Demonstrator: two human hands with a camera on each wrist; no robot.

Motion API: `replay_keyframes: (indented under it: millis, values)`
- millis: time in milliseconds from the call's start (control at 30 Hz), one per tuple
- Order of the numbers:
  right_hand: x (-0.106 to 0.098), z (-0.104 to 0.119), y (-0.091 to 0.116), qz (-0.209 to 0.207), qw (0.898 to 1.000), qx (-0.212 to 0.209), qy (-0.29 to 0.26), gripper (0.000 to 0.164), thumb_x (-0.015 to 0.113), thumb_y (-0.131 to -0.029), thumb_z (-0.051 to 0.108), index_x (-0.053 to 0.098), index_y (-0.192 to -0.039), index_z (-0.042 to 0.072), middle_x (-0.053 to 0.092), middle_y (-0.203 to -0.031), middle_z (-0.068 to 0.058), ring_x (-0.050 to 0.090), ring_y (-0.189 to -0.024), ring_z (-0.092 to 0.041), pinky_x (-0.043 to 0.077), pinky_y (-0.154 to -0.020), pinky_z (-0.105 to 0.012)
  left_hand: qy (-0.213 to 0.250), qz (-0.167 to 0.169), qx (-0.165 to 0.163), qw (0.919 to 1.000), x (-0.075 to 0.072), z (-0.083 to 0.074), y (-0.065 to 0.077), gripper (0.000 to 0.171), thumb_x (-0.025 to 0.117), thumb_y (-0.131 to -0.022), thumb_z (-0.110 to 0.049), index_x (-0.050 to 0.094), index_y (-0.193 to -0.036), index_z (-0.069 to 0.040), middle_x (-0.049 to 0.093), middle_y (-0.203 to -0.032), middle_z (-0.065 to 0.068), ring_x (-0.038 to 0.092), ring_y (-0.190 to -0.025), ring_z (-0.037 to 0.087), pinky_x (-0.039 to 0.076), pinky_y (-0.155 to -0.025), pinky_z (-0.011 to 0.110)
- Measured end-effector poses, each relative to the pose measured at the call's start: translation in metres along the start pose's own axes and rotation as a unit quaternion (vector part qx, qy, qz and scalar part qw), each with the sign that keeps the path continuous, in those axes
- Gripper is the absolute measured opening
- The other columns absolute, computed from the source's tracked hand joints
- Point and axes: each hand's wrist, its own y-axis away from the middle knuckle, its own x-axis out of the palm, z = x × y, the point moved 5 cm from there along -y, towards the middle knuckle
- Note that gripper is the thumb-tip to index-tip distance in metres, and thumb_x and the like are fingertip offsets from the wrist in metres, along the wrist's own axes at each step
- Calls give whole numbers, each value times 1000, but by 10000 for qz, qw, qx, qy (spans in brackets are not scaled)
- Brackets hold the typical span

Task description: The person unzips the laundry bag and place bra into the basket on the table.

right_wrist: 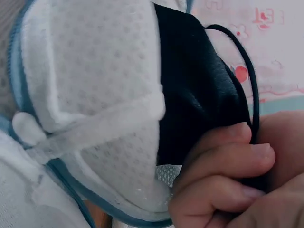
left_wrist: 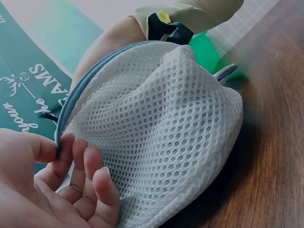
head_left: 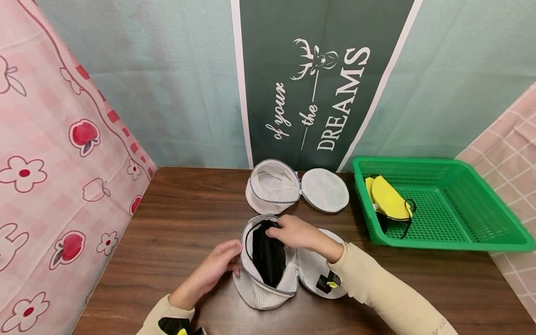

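A white mesh laundry bag [head_left: 261, 298] with a grey zipped rim stands unzipped on the table, its round lid [head_left: 311, 265] folded out to the right. My left hand [head_left: 219, 260] pinches the bag's rim on the left side; in the left wrist view, thumb and fingers meet at the zip. Inside the mouth is a black cloth mask [head_left: 268, 256] with a thin elastic loop. My right hand [head_left: 295, 232] reaches over the far rim and grips the mask's upper end. Curled fingers [right_wrist: 228, 156] of that hand show on the black cloth [right_wrist: 194, 90] in the right wrist view.
Behind stands a second mesh bag [head_left: 272, 200], its lid [head_left: 324, 190] laid out to the right. A green plastic basket [head_left: 448, 244] at the right holds a yellow cloth piece [head_left: 389, 197] with black cords. Curtains hang behind the table [head_left: 180, 204] and at its left.
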Motion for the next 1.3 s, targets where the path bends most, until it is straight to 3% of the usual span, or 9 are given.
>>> replay_keyframes:
  millis: [100, 333, 500, 800, 1300]
  values:
    - [-3, -1, 0, 27, 9996, 73, -256, 39, 61, -93, 28, 42, -59, 18, 44, -46, 7, 43, -44, -8, 34, -48, -22, 5, 10, 23, 10000, 0, 0, 0, 21, 45, -106, -14, 56, -87, -13, 57, -80, -3, 55, -69, 8, 50, -65, 22]
    - [-8, 1, 1, 196, 9995, -70, 254, 37, 60, -92, 29, 48, -58, 19, 46, -44, 9, 45, -43, -6, 36, -48, -21, 5, -6, 32, 10000, -1, 0, -1, 22, 45, -105, -13, 56, -86, -14, 58, -79, -3, 55, -69, 8, 50, -64, 22]
    - [-13, 1, 2, 219, 9993, -105, 292, 35, 59, -92, 27, 49, -60, 18, 47, -46, 9, 46, -44, -6, 36, -48, -21, 24, -33, 5, 10000, -2, 0, -1, 22, 45, -106, -13, 58, -88, -13, 58, -80, -4, 55, -69, 8, 50, -65, 22]
    - [-22, -5, 3, 375, 9975, 88, -596, 37, 63, -91, 26, 43, -60, 20, 38, -46, 9, 39, -43, -6, 34, -47, -20, 34, -100, -34, 9999, -3, -1, 0, 22, 45, -105, -13, 59, -89, -13, 58, -79, -4, 55, -69, 8, 50, -65, 22]
    - [-43, -4, 12, 314, 9977, 24, -592, 39, 63, -91, 26, 43, -58, 19, 35, -47, 10, 35, -42, -6, 32, -48, -20, 65, -34, 31, 10000, -4, -1, 2, 22, 45, -106, -14, 59, -89, -13, 57, -79, -3, 55, -68, 8, 50, -64, 21]
